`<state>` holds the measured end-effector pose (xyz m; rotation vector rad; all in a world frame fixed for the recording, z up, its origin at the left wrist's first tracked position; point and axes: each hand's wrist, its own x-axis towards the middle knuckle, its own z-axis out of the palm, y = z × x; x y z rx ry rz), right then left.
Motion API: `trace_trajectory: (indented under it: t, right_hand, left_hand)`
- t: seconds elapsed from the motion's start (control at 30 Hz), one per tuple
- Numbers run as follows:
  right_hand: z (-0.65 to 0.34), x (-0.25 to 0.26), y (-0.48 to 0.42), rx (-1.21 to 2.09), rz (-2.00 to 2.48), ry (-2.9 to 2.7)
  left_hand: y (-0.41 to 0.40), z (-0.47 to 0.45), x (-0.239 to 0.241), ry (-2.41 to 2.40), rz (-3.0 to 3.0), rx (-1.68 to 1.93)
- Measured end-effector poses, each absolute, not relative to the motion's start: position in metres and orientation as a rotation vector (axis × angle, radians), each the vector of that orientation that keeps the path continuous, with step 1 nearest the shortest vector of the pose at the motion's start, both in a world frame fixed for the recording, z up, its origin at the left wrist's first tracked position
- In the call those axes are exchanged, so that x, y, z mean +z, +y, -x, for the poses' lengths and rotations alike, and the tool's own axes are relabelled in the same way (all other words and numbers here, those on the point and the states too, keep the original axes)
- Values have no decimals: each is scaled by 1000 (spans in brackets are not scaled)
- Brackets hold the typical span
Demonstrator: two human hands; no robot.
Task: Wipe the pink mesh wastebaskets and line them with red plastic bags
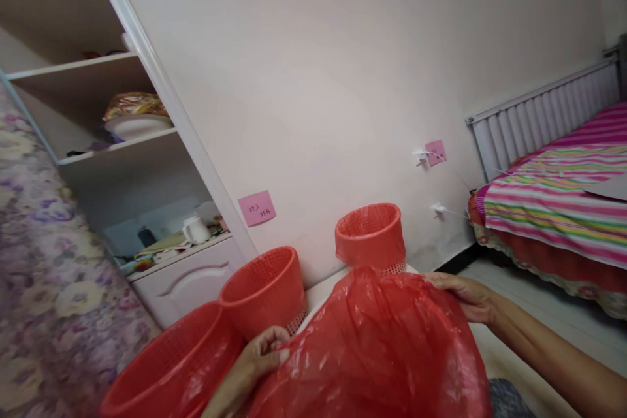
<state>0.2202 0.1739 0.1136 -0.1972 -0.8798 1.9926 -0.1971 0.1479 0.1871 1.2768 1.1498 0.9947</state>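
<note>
A red plastic bag (362, 346) spreads out in front of me, wrinkled and shiny. It looks drawn over a round rim at its right side; what lies beneath is mostly hidden. My left hand (264, 354) is closed, pinching the bag's left edge between thumb and fingers. At the far right edge, my right hand (463, 294) grips the bag, its fingertips partly hidden behind the red film. Close to my left hand stand a red perforated basket (264, 290) and a larger red basket (171, 366), both with red film around them. A third red basket (371, 245) stands beyond the bag.
The baskets stand on a pale tabletop (321, 290) against a white wall. At left are a shelf cabinet (191, 277) holding a white jug (196, 230), and a floral curtain (73, 294). A bed (553, 189) with striped covers is at right, near wall plugs with cords.
</note>
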Motion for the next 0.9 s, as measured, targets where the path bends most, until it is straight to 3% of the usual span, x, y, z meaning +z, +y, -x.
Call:
trace_trajectory:
  t: [0.4,0.9]
  right_hand:
    - [-216,103,194,1861,58,-843]
    - [-199,104,219,2003,202,-562]
  left_hand:
    - [170,190,187,1250,-1435,1084]
    - [190,186,175,1334,-1479,1031]
